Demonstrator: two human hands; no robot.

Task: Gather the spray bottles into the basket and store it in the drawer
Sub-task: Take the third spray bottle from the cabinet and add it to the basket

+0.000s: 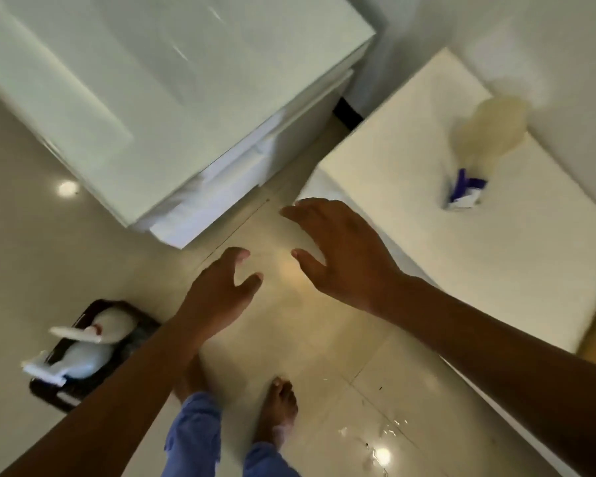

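Note:
A dark basket (49, 390) sits on the floor at the lower left with two white spray bottles (83, 356) lying in it. On the white low table (513, 270) at the right stands a pale yellowish spray bottle (486, 136) with a blue and white trigger head. My left hand (217, 294) hovers over the floor, fingers apart, holding nothing. My right hand (338, 249) is stretched out beside the table's near corner, also open and empty, well short of the yellowish bottle. A white drawer unit (152, 98) stands at the upper left.
Glossy beige tiles cover the floor (289, 339), with bright light reflections. My bare feet (276, 411) and blue trouser legs show at the bottom. A narrow gap separates the drawer unit from the low table, and a white wall rises behind both.

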